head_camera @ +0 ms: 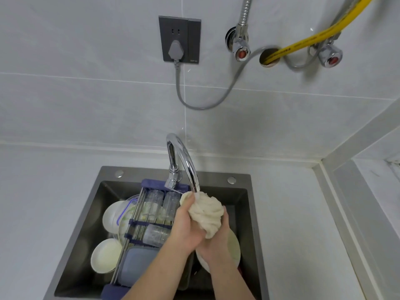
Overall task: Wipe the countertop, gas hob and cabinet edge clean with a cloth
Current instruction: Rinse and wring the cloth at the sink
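Your left hand (186, 226) and right hand (216, 239) both squeeze the bunched cloth (205, 211) under the tap (186, 161), above the sink (249, 213); you're only rinsing, I judge; the surface (287, 213), hob and cabinet edge remain unwiped.

Small print on the wall socket (179, 38) is illegible.

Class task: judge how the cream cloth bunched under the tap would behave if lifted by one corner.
The cloth folds into soft twists between the left hand and right hand, so it would probably hang limp. Held under the faucet spout, it is likely soaked, heavy for its size, and dripping.
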A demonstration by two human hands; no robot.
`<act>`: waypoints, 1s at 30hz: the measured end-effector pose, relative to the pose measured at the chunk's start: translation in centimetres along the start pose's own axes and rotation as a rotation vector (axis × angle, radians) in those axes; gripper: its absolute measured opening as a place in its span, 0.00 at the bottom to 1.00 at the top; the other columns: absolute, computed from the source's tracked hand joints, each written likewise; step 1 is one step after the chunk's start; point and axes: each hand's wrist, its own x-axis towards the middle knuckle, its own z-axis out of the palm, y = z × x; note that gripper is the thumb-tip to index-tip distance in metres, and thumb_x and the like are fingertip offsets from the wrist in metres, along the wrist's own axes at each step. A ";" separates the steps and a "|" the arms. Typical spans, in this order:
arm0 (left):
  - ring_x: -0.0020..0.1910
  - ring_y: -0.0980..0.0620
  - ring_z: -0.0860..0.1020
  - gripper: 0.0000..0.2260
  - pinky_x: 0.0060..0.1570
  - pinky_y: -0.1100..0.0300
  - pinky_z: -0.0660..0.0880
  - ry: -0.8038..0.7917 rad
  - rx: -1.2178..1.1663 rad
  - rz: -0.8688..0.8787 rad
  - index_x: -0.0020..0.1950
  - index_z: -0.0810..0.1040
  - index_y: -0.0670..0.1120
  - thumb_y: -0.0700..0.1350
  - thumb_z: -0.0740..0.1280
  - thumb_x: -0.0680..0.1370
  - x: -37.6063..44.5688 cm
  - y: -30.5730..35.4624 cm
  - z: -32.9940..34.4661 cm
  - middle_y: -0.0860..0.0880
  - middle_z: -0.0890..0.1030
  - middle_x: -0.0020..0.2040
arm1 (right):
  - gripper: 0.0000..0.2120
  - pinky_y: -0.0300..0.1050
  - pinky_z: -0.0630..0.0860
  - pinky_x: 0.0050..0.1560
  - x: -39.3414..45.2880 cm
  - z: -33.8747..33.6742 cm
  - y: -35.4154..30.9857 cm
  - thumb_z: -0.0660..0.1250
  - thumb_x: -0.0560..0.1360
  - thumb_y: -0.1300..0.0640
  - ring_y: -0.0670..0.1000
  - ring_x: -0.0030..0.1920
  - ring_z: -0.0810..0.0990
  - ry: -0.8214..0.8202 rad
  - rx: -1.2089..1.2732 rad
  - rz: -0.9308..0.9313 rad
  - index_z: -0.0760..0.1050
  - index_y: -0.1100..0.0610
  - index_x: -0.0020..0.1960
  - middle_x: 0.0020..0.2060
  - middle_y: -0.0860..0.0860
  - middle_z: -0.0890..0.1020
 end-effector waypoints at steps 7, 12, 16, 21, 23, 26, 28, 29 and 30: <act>0.55 0.41 0.85 0.19 0.58 0.43 0.81 0.378 0.572 0.282 0.62 0.80 0.45 0.52 0.76 0.76 0.3 2.5 -1.6 0.41 0.86 0.56 | 0.12 0.52 0.80 0.45 0.9 1.3 -2.1 0.64 0.83 0.54 0.56 0.41 0.85 0.210 -0.525 -0.096 0.79 0.62 0.51 0.46 0.59 0.83; 0.59 0.41 0.83 0.30 0.64 0.43 0.76 0.191 0.635 0.049 0.66 0.81 0.46 0.65 0.73 0.73 0.5 3.0 -1.4 0.40 0.85 0.59 | 0.19 0.57 0.82 0.54 0.2 1.8 -3.3 0.73 0.69 0.46 0.60 0.50 0.85 0.198 -0.790 -0.048 0.83 0.57 0.54 0.48 0.59 0.86; 0.57 0.40 0.83 0.22 0.57 0.48 0.79 0.190 0.644 -0.055 0.61 0.85 0.45 0.60 0.70 0.76 0.4 3.5 -0.8 0.39 0.86 0.57 | 0.14 0.50 0.79 0.49 -0.4 2.3 -5.4 0.67 0.76 0.49 0.57 0.52 0.85 0.062 -0.973 0.003 0.84 0.57 0.54 0.48 0.56 0.87; 0.58 0.38 0.81 0.18 0.62 0.41 0.76 0.215 0.535 0.123 0.64 0.80 0.41 0.44 0.72 0.76 1.4 2.9 -1.0 0.32 0.79 0.64 | 0.19 0.46 0.76 0.49 0.5 3.1 -5.9 0.63 0.81 0.46 0.51 0.55 0.79 0.069 -1.216 -0.093 0.70 0.51 0.69 0.60 0.53 0.77; 0.56 0.37 0.82 0.11 0.63 0.39 0.76 0.256 0.528 0.174 0.58 0.82 0.43 0.39 0.72 0.75 1.4 2.5 -0.9 0.32 0.80 0.61 | 0.22 0.46 0.76 0.53 0.8 2.3 -4.8 0.64 0.82 0.47 0.49 0.57 0.76 0.147 -1.265 -0.263 0.64 0.47 0.73 0.65 0.51 0.70; 0.55 0.37 0.83 0.11 0.62 0.37 0.77 0.318 0.550 0.194 0.57 0.83 0.44 0.37 0.69 0.76 1.2 1.7 -0.7 0.36 0.85 0.55 | 0.21 0.45 0.78 0.56 0.0 1.1 -2.3 0.65 0.80 0.42 0.46 0.58 0.78 0.187 -1.123 -0.457 0.69 0.40 0.72 0.66 0.47 0.75; 0.55 0.37 0.84 0.09 0.60 0.35 0.78 0.330 0.597 0.213 0.58 0.83 0.46 0.43 0.69 0.79 0.9 1.4 -0.1 0.39 0.86 0.53 | 0.20 0.45 0.81 0.56 -0.6 0.8 -0.7 0.65 0.73 0.29 0.42 0.55 0.81 0.188 -1.089 -0.547 0.71 0.32 0.63 0.59 0.41 0.81; 0.53 0.38 0.85 0.08 0.59 0.37 0.80 0.348 0.634 0.220 0.57 0.84 0.47 0.47 0.69 0.80 0.7 1.4 0.3 0.40 0.87 0.51 | 0.21 0.43 0.81 0.54 -0.8 1.0 -0.3 0.64 0.71 0.25 0.41 0.53 0.82 0.199 -1.108 -0.573 0.72 0.31 0.59 0.55 0.39 0.82; 0.51 0.40 0.85 0.08 0.57 0.39 0.81 0.371 0.699 0.234 0.55 0.85 0.48 0.49 0.69 0.80 0.7 1.4 0.8 0.41 0.87 0.50 | 0.19 0.40 0.79 0.51 -1.0 1.5 -0.1 0.64 0.71 0.25 0.40 0.51 0.82 0.216 -1.148 -0.578 0.72 0.33 0.57 0.51 0.38 0.82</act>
